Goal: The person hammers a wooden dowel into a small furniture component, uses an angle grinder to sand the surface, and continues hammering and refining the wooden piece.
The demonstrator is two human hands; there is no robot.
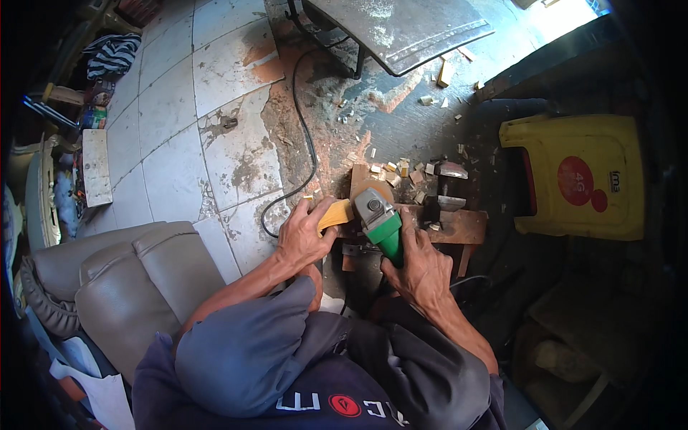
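My left hand (303, 240) grips a pale yellow piece of wood (333, 215) at the centre of the view. The wood's right end meets the orange-brown disc (381, 187) of an angle grinder with a grey head and green body (384, 235). My right hand (419, 269) is closed on the grinder's body. Beneath both hands is a low wooden work block (462, 226), with a dark metal clamp-like fitting (453, 203) on its right side and several small wood offcuts (418, 177) at the back.
A grey padded seat (122, 294) is at lower left, a yellow plastic stool (573, 172) at right, a dusty board table (401, 29) at the back. A black cable (304, 125) snakes across cracked tiles (172, 115). Clutter (93, 107) lines the left edge; offcuts (444, 72) lie around the floor.
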